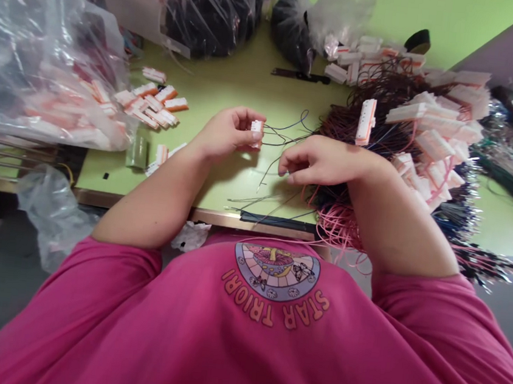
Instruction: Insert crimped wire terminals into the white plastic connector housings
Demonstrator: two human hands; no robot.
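Observation:
My left hand pinches a small white-and-orange connector housing between thumb and fingers above the green table. Several thin dark wires run out of its right side toward my right hand. That hand is curled, thumb close to the fingertips, beside the wires. Whatever lies between those fingertips is too small to make out. A loose wire end shows just left of it. Behind my right wrist, another white-and-orange connector rests on a large bundle of dark wires.
White-and-orange connectors lie in a pile at left, beside a clear plastic bag of more. A green cylinder stands near my left forearm. Pink wires hang over the table's front edge. A dark flat tool lies at the back.

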